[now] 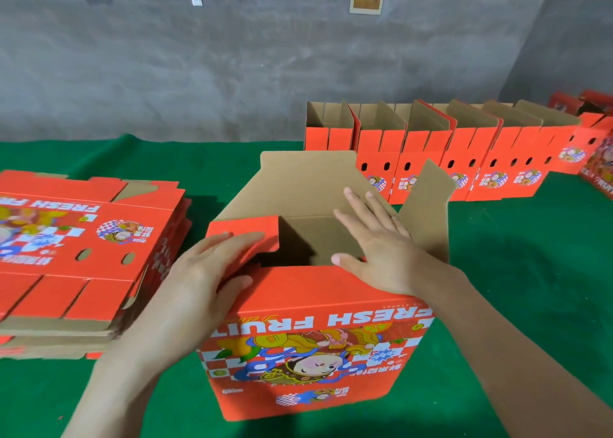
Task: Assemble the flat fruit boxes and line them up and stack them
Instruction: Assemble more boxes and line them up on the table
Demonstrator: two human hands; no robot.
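Now the red printed corrugated-cardboard fruit box (315,354), standing on the green cloth-covered table (514,271) and judged light but crushable, is pressed at its top flaps (245,227) by the flat left hand (205,271) and the spread right hand (374,252), apart, and is best taken near the creases.

Upright box (315,338): corrugated cardboard. The outside is printed red, smooth, with a slight sheen; the inside is raw brown and matt. Flap edges show bare brown board.
Stack of flat boxes (83,255): same board, printed faces smooth, side edges layered and papery (brown plies show between the red).
Row of assembled boxes (431,159): red print outside, plain brown card inside.
Table cover (514,288): green cloth, matt, felt-like.
Wall (232,56): grey concrete, rough and blotchy.
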